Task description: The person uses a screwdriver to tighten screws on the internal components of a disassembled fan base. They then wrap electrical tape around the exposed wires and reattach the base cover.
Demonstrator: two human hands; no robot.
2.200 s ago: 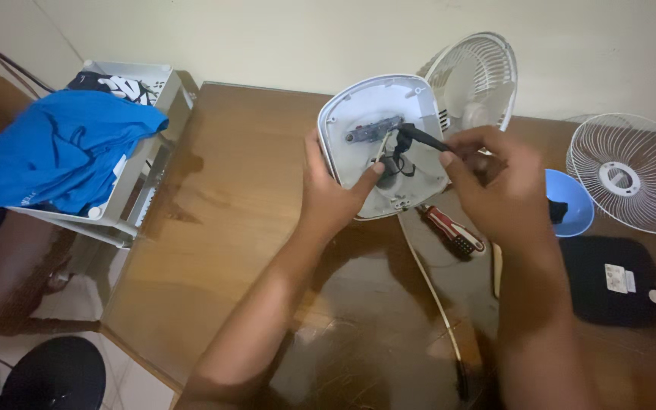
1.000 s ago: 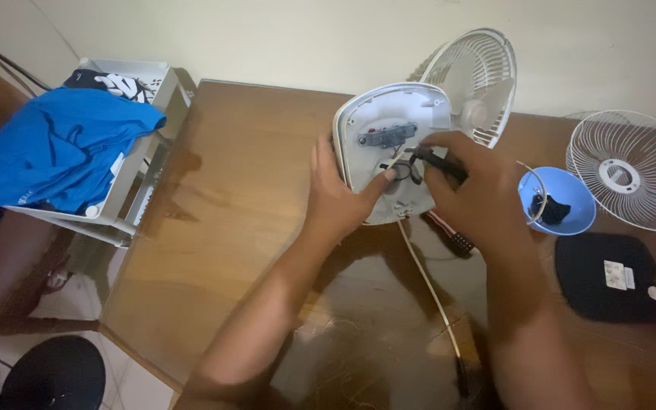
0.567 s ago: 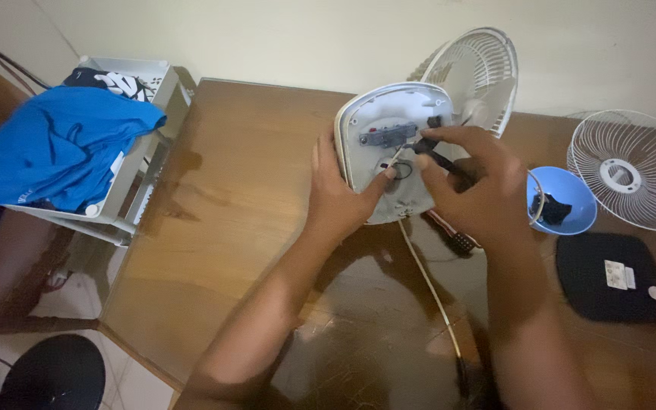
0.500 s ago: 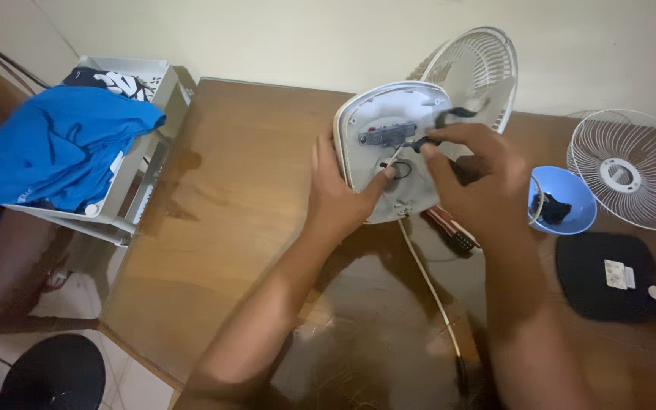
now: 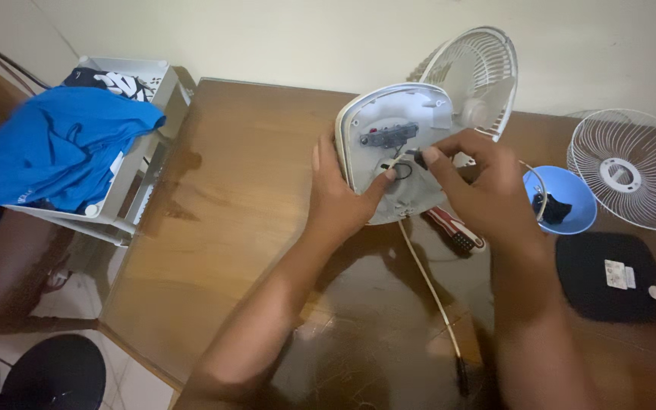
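Your left hand [image 5: 339,201] braces the white fan base [image 5: 396,148], which is tipped up on its edge with the open underside facing you; the palm lies against its rim at about nine o'clock and the thumb reaches in toward the middle of the shell. Your right hand [image 5: 480,186] comes in from three o'clock, with thumb and forefinger pinched shut on a small black part [image 5: 417,158] just inside the shell; what that part is, the picture does not show clearly. So the work lies at the very tips of your right fingers, and that hand is the nearer one; the left thumb tip sits just below and to the left of the pinch, beside a dark looped wire [image 5: 402,171]. A grey switch block [image 5: 387,135] runs roughly nine-to-three across the shell, above the pinch at about eleven o'clock from it. The pale cord [image 5: 427,281] leaves the bottom of the base and runs toward five o'clock over the brown table [image 5: 214,212], its long axis almost in line with your right forearm. A red-handled tool [image 5: 455,230] lies on the table just under the right hand, and the blue bowl [image 5: 563,197] sits near it at three o'clock.
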